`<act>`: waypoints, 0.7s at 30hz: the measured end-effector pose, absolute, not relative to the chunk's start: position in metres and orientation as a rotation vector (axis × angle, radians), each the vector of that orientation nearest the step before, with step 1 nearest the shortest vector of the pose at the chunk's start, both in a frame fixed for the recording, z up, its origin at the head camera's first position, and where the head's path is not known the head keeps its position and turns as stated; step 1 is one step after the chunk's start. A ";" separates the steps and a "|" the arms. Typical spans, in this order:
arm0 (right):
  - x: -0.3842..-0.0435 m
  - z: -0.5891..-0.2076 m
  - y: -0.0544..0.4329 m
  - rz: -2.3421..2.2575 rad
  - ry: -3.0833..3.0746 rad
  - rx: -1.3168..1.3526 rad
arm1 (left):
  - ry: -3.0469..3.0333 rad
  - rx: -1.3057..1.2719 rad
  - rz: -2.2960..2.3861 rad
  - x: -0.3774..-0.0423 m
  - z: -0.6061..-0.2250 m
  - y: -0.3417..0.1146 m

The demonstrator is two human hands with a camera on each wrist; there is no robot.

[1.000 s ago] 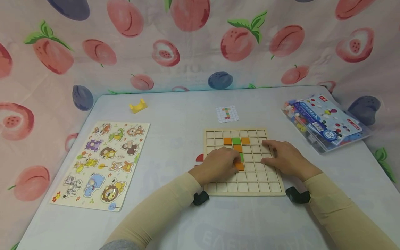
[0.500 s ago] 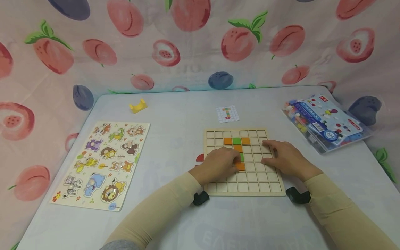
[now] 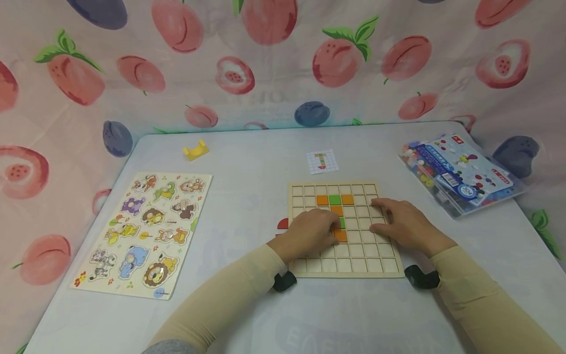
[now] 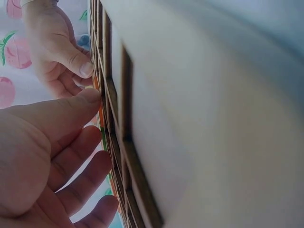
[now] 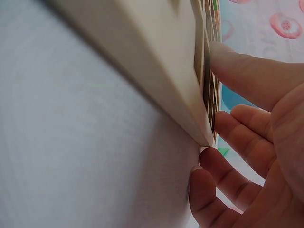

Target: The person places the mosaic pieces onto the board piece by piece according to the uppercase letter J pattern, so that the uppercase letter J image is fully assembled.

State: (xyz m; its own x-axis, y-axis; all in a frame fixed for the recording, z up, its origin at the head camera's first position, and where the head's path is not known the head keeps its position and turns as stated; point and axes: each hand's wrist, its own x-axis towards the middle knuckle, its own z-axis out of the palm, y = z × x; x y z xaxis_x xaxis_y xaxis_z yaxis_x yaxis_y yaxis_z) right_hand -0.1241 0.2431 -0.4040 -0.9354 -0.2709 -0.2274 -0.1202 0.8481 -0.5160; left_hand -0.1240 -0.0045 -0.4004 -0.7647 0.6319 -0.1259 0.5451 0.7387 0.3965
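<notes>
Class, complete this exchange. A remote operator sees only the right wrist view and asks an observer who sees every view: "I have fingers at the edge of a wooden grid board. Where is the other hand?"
Observer: The left hand is over the left part of the grid board, its fingertips by a column of orange and green tiles.
Operator: What lies past the board's far edge?
Observer: A small card printed with a T-like pattern of coloured shapes, red at its foot.
Operator: And beside the board, on the left?
Observer: A red piece lies there, near the left wrist.
</notes>
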 end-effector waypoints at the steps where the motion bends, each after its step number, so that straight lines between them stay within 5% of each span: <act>1: -0.124 -0.404 0.243 -0.733 2.734 -0.296 | 2.688 0.926 0.497 -0.124 -0.400 -0.005; 21: -0.123 -0.404 0.242 -0.726 2.733 -0.288 | 2.694 0.946 0.502 -0.124 -0.401 -0.005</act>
State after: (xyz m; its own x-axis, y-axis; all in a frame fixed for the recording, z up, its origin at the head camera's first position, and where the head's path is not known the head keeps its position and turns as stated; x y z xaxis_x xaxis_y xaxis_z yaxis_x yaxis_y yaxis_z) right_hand -0.1234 0.2422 -0.4036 -0.9354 -0.2660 -0.2329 -0.1153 0.8523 -0.5101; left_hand -0.1242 -0.0055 -0.4011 -0.7608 0.6392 -0.1120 0.5561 0.7311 0.3953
